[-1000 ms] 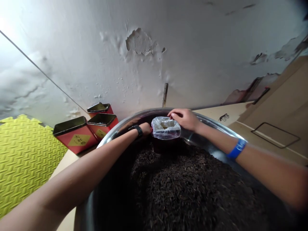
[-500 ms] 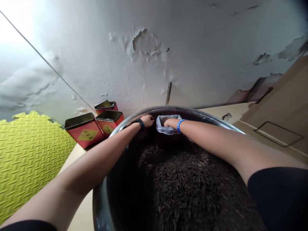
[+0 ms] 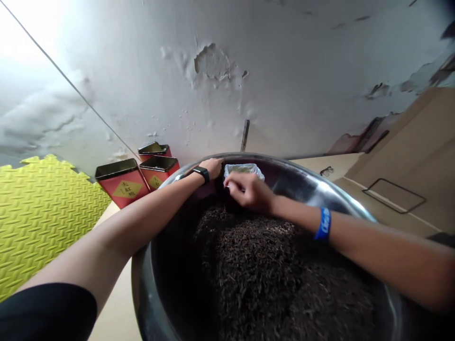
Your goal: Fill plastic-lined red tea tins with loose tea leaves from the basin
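A large shiny metal basin (image 3: 151, 274) holds a heap of dark, twisted dry tea leaves (image 3: 263, 265). At its far side stands a dark container, mostly in shadow, lined with a clear plastic bag (image 3: 254, 169) whose mouth is open. My right hand (image 3: 252, 192), with a blue wristband, is closed in front of the bag; thumb and forefinger pinch at its near left edge. My left hand (image 3: 212, 168), wearing a black watch, is curled just left of the bag by the basin's far rim. Its fingertips are hidden, and what they hold cannot be made out.
Several red tins with yellow labels (image 3: 122, 182) stand open left of the basin. Yellow foam matting (image 3: 50, 222) lies further left. A peeling wall (image 3: 213, 104) rises behind. At right are glasses (image 3: 327, 171) and a cardboard box (image 3: 408, 147).
My right hand has come out of the plastic bag and moved to its near left edge, closed. My left hand stays beside the bag, shifted slightly left in view.
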A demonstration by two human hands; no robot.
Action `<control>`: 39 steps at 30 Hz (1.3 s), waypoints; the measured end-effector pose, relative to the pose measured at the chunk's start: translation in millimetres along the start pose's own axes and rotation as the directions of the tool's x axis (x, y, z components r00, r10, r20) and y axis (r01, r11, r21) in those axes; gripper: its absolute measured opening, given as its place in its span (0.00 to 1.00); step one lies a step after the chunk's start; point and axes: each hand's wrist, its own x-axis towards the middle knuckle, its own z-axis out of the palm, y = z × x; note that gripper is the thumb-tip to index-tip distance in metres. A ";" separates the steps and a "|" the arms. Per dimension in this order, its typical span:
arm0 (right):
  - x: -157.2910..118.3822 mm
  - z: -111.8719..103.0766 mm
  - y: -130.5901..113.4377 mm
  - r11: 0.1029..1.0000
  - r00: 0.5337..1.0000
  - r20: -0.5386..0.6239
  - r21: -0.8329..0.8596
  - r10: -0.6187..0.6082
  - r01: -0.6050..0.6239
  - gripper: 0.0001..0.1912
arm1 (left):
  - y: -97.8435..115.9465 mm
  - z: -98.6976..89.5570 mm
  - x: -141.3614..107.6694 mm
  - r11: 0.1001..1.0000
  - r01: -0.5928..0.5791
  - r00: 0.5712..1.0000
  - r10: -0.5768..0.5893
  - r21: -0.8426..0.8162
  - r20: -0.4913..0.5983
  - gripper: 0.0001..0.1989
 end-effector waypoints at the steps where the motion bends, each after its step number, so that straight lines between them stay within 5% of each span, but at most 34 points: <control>1: -12.6 6.8 -11.7 0.991 0.986 0.102 0.036 -0.130 0.127 0.15 | 1.1 -2.8 0.1 1.000 -0.012 0.999 0.013 0.028 -0.029 0.15; 4: -38.4 30.4 -30.7 0.970 0.920 0.309 0.045 -0.241 0.239 0.24 | 3.8 -8.0 -1.8 0.989 -0.104 0.992 0.112 0.105 -0.064 0.13; 7: -46.1 48.5 -27.4 0.992 0.874 0.469 0.070 -0.129 0.108 0.40 | 1.9 -10.3 -5.2 0.931 -0.254 0.954 0.286 0.263 -0.089 0.12; 9: -46.7 54.9 -20.9 0.991 0.815 0.576 0.136 -0.064 -0.019 0.44 | -3.3 -11.3 -7.4 0.906 -0.229 0.942 0.299 0.355 -0.154 0.14; 12: -47.5 57.7 -15.4 0.973 0.765 0.643 0.196 -0.036 -0.119 0.48 | -15.1 -11.6 -10.3 0.933 -0.061 0.958 0.155 0.355 -0.242 0.16; 19: -49.1 58.8 -19.4 0.973 0.755 0.656 0.185 -0.018 -0.137 0.47 | -29.9 -2.6 -17.2 0.947 0.077 0.963 0.010 0.312 -0.268 0.18; 31: -48.9 62.5 -23.3 0.984 0.794 0.608 0.127 0.021 -0.123 0.42 | -24.1 -4.2 -24.2 0.946 0.107 0.949 -0.005 0.306 -0.314 0.18; 34: -49.7 62.0 -23.4 0.983 0.791 0.611 0.125 0.032 -0.137 0.41 | -18.1 -15.0 -21.9 0.942 -0.023 0.926 0.146 0.334 -0.348 0.18; 39: -51.1 61.9 -23.0 0.979 0.786 0.617 0.129 0.046 -0.158 0.43 | 4.1 -36.3 -20.0 0.849 -0.321 0.769 0.492 0.418 -0.407 0.21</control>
